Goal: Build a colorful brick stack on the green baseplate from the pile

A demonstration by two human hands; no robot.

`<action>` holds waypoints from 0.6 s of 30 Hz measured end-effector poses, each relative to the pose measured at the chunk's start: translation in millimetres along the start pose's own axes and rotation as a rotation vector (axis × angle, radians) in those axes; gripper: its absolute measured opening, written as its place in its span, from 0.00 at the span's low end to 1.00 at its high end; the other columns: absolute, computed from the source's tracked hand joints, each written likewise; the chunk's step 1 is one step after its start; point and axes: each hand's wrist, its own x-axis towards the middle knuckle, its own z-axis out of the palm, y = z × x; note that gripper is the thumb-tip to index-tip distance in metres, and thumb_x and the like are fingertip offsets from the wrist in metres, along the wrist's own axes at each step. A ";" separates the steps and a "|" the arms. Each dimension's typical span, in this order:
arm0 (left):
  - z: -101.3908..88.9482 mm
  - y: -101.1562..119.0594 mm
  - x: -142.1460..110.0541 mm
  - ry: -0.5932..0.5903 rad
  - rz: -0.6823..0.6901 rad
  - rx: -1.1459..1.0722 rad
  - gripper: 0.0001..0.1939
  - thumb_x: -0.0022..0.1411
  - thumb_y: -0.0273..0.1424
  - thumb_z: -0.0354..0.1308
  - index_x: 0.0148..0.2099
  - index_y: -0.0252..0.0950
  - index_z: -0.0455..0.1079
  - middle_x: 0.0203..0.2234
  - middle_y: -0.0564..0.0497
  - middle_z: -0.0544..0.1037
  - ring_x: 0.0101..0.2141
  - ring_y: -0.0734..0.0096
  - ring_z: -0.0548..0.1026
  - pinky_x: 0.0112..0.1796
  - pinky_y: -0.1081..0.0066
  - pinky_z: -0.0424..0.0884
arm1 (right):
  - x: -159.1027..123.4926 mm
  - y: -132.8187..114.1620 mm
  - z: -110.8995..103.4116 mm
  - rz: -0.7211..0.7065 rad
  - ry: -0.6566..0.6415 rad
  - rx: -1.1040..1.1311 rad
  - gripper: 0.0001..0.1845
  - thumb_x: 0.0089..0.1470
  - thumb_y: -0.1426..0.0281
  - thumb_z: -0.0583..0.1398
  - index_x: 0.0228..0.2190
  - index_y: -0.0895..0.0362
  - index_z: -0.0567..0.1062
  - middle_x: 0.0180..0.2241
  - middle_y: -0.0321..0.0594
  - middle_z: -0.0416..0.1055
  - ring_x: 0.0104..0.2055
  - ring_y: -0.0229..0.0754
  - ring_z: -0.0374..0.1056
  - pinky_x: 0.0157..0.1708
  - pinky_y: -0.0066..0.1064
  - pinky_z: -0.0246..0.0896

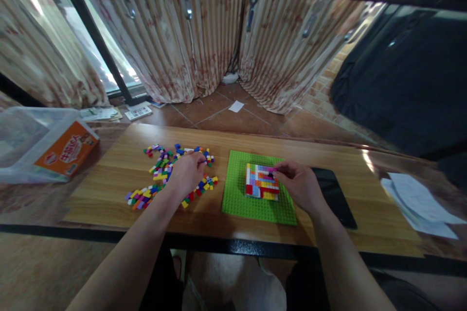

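Note:
Over the loose pile of coloured toy bricks (pixel 138 199), my left hand (pixel 187 171) is closed, thumb and fingers pinched together. A small dark bit shows at its fingertips, too small to name. My right hand (pixel 299 183) pinches a small magenta brick (pixel 271 169) at the upper right corner of a brick build (pixel 260 182). Whether that brick is pressed down cannot be made out. The build is a low, roughly square block of mixed white, red, yellow, orange and lilac bricks. It sits on a green studded baseplate (pixel 235 201).
A black tablet-like slab (pixel 335 197) lies right of the baseplate, partly behind my right hand. Paper sheets (pixel 419 201) lie at the far right. A clear plastic bin (pixel 36 131) with an orange label stands left of the wooden tabletop (pixel 98 189). Striped curtains (pixel 204 48) hang beyond.

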 end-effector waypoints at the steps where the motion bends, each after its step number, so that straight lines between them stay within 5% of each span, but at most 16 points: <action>1: 0.3 0.0 0.3 0.004 -0.007 0.004 0.10 0.60 0.28 0.51 0.36 0.35 0.74 0.33 0.46 0.77 0.35 0.63 0.74 0.39 0.68 0.67 | -1.0 -0.4 -0.2 -0.015 -0.004 -0.040 0.10 0.46 0.63 0.63 0.28 0.57 0.77 0.27 0.40 0.76 0.29 0.40 0.70 0.30 0.32 0.65; 7: -0.9 3.1 1.0 -0.017 0.003 -0.021 0.10 0.60 0.28 0.50 0.33 0.36 0.74 0.29 0.48 0.76 0.32 0.65 0.73 0.35 0.69 0.66 | 0.5 5.4 0.1 -0.073 0.026 -0.259 0.10 0.48 0.62 0.62 0.28 0.56 0.80 0.28 0.38 0.76 0.26 0.37 0.64 0.27 0.31 0.58; 18: 0.4 1.4 1.2 0.000 0.016 -0.052 0.12 0.60 0.29 0.49 0.33 0.35 0.74 0.30 0.48 0.75 0.28 0.67 0.71 0.34 0.69 0.64 | 1.0 15.7 5.6 0.010 -0.045 -0.115 0.10 0.46 0.63 0.63 0.29 0.57 0.80 0.30 0.41 0.78 0.32 0.42 0.71 0.35 0.35 0.65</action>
